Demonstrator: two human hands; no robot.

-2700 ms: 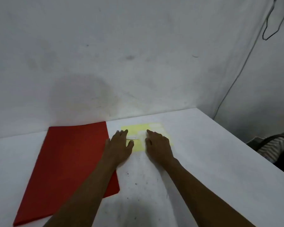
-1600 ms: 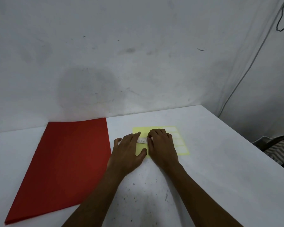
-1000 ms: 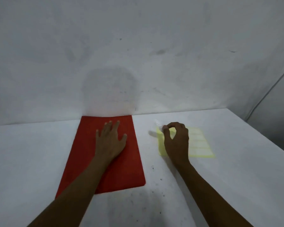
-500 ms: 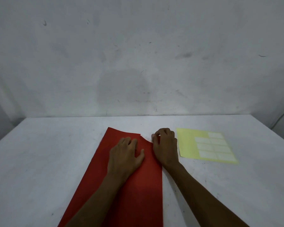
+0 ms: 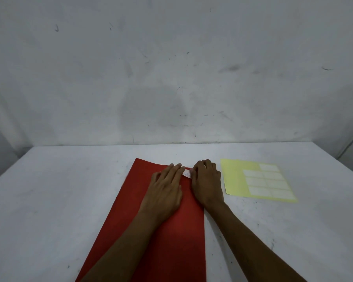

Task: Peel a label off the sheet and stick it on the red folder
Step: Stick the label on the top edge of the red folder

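Peel step looked done: small white paper label [image 5: 186,174] was off the pale yellow backing sheet [image 5: 240,178] and sat on the far right corner of the flat red card folder [image 5: 171,231], between both hands. Left hand [image 5: 165,192] lay flat, fingers [image 5: 174,169] spread narrow and extended, pressing the folder beside the label. Right hand [image 5: 206,186] was curled, fingertips on the label's right end; can't tell whether pinching or just pressing. Left to do, by my read: smooth it flat, let go. Sheet lay on the white desk [image 5: 49,200], just right of the folder, several labels remaining. Versus half a second earlier: hands nearly same spot, label more exposed between them.
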